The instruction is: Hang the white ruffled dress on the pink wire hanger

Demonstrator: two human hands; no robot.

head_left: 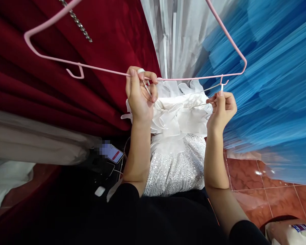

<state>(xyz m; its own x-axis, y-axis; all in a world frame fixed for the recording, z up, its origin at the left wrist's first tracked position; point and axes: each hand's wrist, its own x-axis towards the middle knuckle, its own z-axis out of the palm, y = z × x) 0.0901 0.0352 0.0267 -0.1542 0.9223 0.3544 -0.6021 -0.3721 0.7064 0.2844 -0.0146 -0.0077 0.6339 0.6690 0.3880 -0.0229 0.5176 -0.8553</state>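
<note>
While held up, pink hanger (183, 79), white ruffled dress (177, 115)

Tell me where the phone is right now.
The phone lies low on the left of the head view, on a dark surface beside the left forearm, below the red fabric.

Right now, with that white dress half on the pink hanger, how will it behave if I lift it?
The white dress would probably sag: its ruffles droop in soft folds. It looks light, on thin straps. The pink hanger is thin wire, so it may flex or tilt under the left hand.
</note>
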